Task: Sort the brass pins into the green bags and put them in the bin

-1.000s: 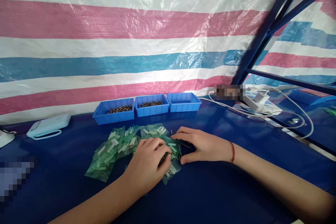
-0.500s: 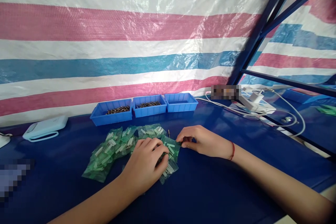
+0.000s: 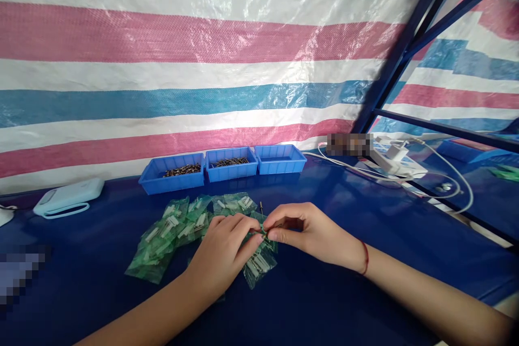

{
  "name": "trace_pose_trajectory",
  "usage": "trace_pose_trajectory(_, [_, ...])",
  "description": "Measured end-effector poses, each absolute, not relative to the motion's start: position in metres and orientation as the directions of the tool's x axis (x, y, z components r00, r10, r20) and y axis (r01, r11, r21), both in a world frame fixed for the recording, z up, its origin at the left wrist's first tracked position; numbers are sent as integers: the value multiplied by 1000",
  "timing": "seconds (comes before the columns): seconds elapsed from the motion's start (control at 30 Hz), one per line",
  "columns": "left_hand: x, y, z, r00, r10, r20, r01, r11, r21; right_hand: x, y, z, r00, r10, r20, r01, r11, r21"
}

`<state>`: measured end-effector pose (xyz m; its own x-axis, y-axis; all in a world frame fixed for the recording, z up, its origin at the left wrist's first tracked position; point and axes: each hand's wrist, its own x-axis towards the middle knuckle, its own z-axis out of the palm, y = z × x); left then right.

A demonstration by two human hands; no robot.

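A heap of small green plastic bags (image 3: 170,230) with white parts inside lies on the blue table (image 3: 324,292). My left hand (image 3: 225,257) rests on the right end of the heap, its fingers gripping one green bag (image 3: 259,262). My right hand (image 3: 310,230), with a red string at the wrist, is lifted slightly. Its thumb and fingers pinch a small thin metal pin (image 3: 263,234) right at the left hand's fingertips. The fingers hide most of the pin. Another loose pin (image 3: 261,206) lies just behind the hands.
Three blue bins stand in a row at the back: the left bin (image 3: 172,172) and middle bin (image 3: 231,162) hold dark metal parts, and the right bin (image 3: 279,158) looks empty. A white device (image 3: 67,197) sits far left. A charger with white cables (image 3: 395,154) lies at the right, by a dark metal frame (image 3: 405,43).
My right hand went from lying flat on the table to a raised pinch and moved in to meet my left hand's fingertips. The left hand stayed on the bags.
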<state>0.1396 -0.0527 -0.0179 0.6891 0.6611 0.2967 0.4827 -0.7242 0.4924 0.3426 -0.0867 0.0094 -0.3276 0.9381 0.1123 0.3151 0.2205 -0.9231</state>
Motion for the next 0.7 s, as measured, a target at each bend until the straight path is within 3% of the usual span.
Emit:
trace_pose_trajectory(0.23, [141,-54,-18,708,645,287,485,-740,466,340,-92,8,-422,895,143,458,346,-819])
trace_pose_trajectory(0.37, [142,-53,-18,703,643,304,479,-744,465,340,-93,10,-479,848,229,543,491,-681])
trace_pose_trajectory(0.47, [141,-53,-18,698,638,326,478,-753,452,340,-93,11,-455,836,305,524,529,-667])
trace_pose_trajectory(0.7, [141,-62,-17,763,477,437,428,-879,211,334,-99,11,-433,827,359,497,551,-671])
